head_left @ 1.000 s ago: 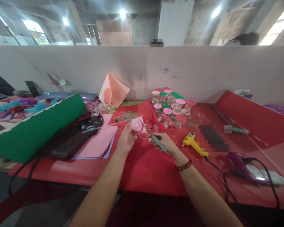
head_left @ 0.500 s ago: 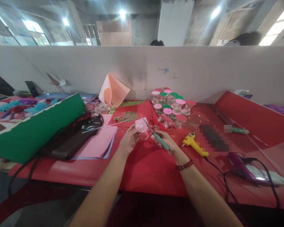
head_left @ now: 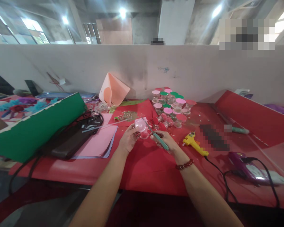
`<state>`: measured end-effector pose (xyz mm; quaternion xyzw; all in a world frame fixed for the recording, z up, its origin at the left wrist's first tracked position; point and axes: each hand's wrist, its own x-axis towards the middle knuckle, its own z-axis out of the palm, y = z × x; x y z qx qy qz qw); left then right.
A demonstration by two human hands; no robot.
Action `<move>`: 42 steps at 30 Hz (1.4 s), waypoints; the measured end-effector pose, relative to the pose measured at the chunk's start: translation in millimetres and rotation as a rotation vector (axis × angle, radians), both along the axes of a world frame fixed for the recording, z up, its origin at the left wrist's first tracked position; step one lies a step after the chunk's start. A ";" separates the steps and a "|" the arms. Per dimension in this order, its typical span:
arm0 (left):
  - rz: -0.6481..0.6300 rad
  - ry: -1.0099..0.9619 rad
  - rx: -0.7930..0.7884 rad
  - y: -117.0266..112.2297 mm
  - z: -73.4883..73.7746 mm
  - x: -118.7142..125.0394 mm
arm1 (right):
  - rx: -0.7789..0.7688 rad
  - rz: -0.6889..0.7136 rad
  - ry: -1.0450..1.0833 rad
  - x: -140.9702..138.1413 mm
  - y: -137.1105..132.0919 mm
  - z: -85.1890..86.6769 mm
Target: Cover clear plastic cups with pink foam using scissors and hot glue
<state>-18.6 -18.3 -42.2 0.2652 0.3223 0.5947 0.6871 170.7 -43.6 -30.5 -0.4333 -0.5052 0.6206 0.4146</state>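
Note:
My left hand [head_left: 128, 138] grips a small clear plastic cup [head_left: 140, 125] with a square of pink paper against it. Its round flared part faces up at me. In my right hand [head_left: 167, 141] are scissors with green handles [head_left: 161, 141], their blades pointing up and left along the right edge of the pink paper. Just beyond the scissors, small clear cups topped with pink, red and green paper discs [head_left: 180, 101] stand clustered. Red paper [head_left: 144, 160] lies below both hands.
A yellow glue gun [head_left: 194, 144] lies right of my right hand, its cord running to a purple box [head_left: 249, 168]. Left are pink sheets [head_left: 97, 142], a dark brown case [head_left: 66, 138] and a green board [head_left: 44, 123]. A red board [head_left: 255, 116] leans at the right.
The clear cup has tipped slightly in my left hand, so more of its round face shows. Both hands stay nearly in place, and the scissors have barely moved.

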 end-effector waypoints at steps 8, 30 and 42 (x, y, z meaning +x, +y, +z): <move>0.068 -0.026 -0.006 2.5 0.5 -2.1 | 0.004 0.024 0.009 1.0 -0.1 -2.0; 0.156 -0.096 -0.037 3.9 1.6 -3.8 | 0.004 0.037 -0.080 0.7 1.5 -7.7; 0.103 -0.072 -0.002 4.8 -0.7 -2.8 | 0.133 0.034 -0.138 2.8 -2.0 1.8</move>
